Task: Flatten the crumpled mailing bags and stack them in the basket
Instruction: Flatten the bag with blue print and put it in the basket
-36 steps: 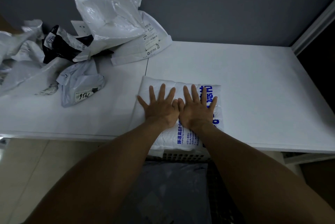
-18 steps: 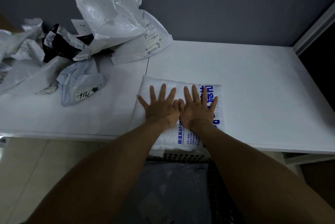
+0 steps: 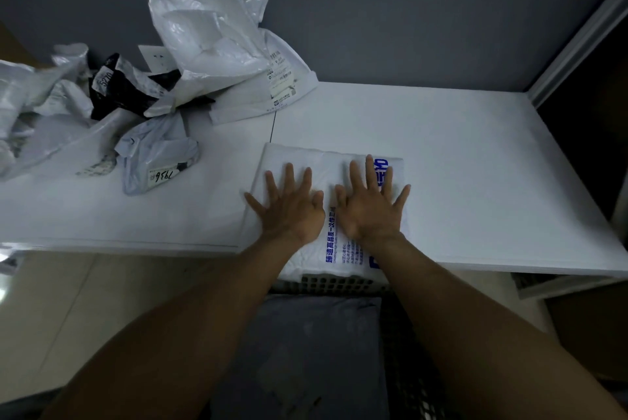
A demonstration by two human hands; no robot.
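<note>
Bag (image 3: 299, 161) pressed flat at table (image 3: 475, 164) edge — left hand (image 3: 290, 212) and right hand (image 3: 368, 209) spread, palms down — to squeeze out creases above basket (image 3: 339, 282).

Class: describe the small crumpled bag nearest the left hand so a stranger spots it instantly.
On the white table, find the heap of crumpled bags on its left half. At the heap's near edge lies a small pale grey bag. Only it bears a label handwritten 7936.

White mailing bag (image 3: 307, 161), blue print; white table (image 3: 458, 161); grey wall (image 3: 407, 11).
</note>
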